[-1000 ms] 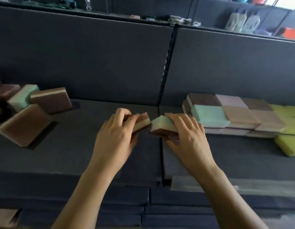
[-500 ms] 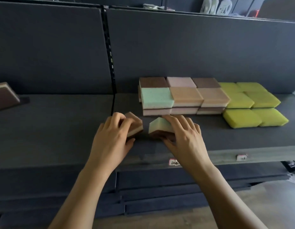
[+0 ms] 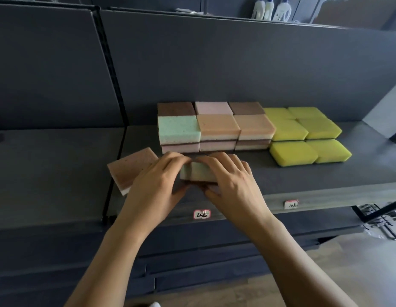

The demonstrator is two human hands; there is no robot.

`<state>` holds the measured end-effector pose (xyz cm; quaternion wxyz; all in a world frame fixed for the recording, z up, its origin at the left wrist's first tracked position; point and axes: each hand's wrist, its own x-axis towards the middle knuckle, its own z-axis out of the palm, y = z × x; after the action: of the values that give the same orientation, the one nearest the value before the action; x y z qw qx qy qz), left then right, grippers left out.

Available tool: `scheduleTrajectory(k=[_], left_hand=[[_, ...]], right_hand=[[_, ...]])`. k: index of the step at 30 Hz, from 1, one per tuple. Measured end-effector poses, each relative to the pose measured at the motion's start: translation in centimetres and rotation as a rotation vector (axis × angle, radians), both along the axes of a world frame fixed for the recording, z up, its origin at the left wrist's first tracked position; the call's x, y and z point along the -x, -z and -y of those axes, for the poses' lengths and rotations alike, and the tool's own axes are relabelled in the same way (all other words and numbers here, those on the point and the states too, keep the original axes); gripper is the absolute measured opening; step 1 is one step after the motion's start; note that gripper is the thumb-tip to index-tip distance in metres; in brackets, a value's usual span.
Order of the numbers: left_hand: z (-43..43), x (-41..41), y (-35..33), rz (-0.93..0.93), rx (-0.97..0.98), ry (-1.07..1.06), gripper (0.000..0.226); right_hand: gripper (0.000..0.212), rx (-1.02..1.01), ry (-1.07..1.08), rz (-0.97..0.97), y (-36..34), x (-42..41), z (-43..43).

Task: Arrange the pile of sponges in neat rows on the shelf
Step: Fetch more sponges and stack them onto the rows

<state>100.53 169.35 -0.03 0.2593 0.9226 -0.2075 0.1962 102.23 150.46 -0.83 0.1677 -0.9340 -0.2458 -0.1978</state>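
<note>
Turning toward shelf (image 3: 325, 173): sorted stack (image 3: 217, 127) now centre view, yellow sponges (image 3: 303, 138) in rows just beside it, on right. Left hand (image 3: 155, 185) has dropped pink sponge (image 3: 130, 169); fingers now curl over left end of green sponge (image 3: 198, 173), thumb beneath. Right hand (image 3: 232, 180) keeps same sponge, fingers bent over top. Pink sponge lies flat, askew, partly under left wrist; contact unclear. Green sponge sits just before stack's front face, possibly still off shelf. Judgement: new front row starting; pink follows.
</note>
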Motion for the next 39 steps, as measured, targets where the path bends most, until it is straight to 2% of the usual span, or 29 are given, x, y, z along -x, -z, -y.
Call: scheduleTrajectory(k=[5, 9, 11, 15, 21, 25, 32, 39], left_hand=[[-0.5, -1.2, -0.2, -0.020, 0.034, 0.071, 0.050], [-0.3, -2.5, -0.4, 0.009, 0.001, 0.088, 0.052], [-0.4, -3.1, -0.4, -0.003, -0.012, 0.109, 0.051], [-0.8, -4.4, 0.0, -0.070, -0.061, 0.156, 0.052], [-0.2, -5.0, 0.4, -0.084, -0.016, 0.197, 0.053], [1.9, -5.2, 0.0, -0.085, -0.067, 0.188, 0.055], [7.0, -6.2, 0.1, -0.113, -0.122, 0.098, 0.063], [12.0, -6.9, 0.7, -0.154, -0.110, 0.017, 0.053]], right_hand=[[0.061, -0.103, -0.118, -0.167, -0.6, -1.1, 2.0], [0.074, -0.136, -0.108, -0.340, -1.5, -2.2, 3.2], [0.070, -0.159, -0.109, -0.370, -1.9, -2.7, 3.2], [0.065, -0.147, -0.099, -0.310, -1.9, -3.5, 3.2], [0.077, -0.057, -0.012, -0.221, -1.2, -4.3, 3.9], [0.082, -0.050, 0.003, -0.193, -1.1, -4.8, 4.8], [0.082, -0.058, -0.080, -0.183, -0.4, -5.9, 9.1], [0.072, -0.103, -0.171, -0.169, -0.2, -7.2, 15.5]])
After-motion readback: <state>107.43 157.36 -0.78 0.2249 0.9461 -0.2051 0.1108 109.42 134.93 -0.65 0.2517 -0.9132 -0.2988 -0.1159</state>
